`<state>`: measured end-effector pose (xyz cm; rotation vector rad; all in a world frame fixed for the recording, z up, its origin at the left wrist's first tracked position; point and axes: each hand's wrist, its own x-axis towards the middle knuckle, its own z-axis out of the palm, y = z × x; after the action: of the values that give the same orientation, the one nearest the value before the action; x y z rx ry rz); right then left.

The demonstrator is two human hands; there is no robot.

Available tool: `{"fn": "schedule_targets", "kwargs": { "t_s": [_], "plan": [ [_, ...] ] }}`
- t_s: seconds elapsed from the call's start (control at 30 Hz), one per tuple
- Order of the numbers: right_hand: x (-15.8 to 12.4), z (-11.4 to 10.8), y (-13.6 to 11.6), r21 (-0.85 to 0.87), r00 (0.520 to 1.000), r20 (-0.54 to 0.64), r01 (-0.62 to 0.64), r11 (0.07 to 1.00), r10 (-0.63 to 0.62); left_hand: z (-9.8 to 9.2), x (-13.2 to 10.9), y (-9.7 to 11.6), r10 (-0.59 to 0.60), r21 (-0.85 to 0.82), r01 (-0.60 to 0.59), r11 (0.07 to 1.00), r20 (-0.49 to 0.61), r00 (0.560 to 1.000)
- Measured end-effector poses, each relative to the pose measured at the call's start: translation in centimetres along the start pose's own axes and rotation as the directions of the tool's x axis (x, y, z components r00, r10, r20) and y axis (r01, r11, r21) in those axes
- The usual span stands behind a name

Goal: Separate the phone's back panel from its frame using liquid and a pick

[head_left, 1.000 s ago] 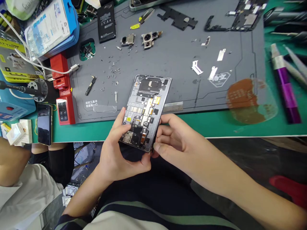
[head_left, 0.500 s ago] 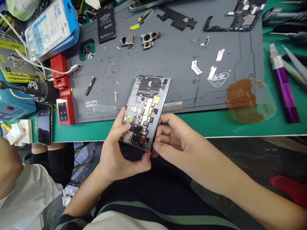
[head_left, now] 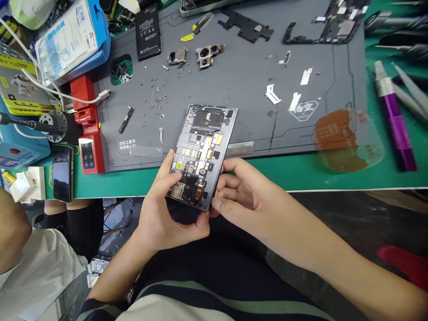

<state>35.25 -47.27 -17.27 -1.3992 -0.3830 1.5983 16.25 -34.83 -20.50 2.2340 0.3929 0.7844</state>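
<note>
An opened smartphone (head_left: 203, 154), its inner frame and ribbon connectors bare, is tilted up over the table's front edge. My left hand (head_left: 167, 209) is closed around its left side and lower end, fingers on the left edge and thumb beneath the bottom. At the lower right edge, my right hand (head_left: 244, 189) grips the phone with curled fingers and thumb at the corner; the fingertips behind it are hidden. Beyond the phone on the mat lie loose screws (head_left: 157, 100), camera modules (head_left: 207, 54), a battery (head_left: 148, 33) and a black cover plate (head_left: 245, 26).
The grey work mat (head_left: 234, 84) also carries metal shields (head_left: 273, 94). An orange-printed transparent film (head_left: 347, 140) and a purple-handled tool (head_left: 396, 120) lie right. At left are a red device (head_left: 87, 125), another phone (head_left: 63, 171) and a blue box (head_left: 76, 40). A person (head_left: 33, 263) sits at lower left.
Almost nothing differs. The phone and both hands keep the same hold, with only a very slight shift leftward of the phone and right hand in view.
</note>
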Motion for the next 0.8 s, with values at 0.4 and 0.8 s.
{"fn": "schedule_targets", "kwargs": {
  "t_s": [0.4, 0.8],
  "plan": [
    [0.1, -0.3, -0.4, -0.052, 1.000, 0.001, 0.031, 0.998, -0.031, 0.4, -0.1, 0.0, -0.003, -0.021, 0.003, 1.000, -0.024, 1.000],
    [0.0, -1.0, -1.4, -0.111, 0.998, -0.055, 0.036, 0.993, -0.043, 0.5, 0.0, 0.2, -0.012, -0.033, 0.011, 0.999, -0.037, 0.999]
  ]
}}
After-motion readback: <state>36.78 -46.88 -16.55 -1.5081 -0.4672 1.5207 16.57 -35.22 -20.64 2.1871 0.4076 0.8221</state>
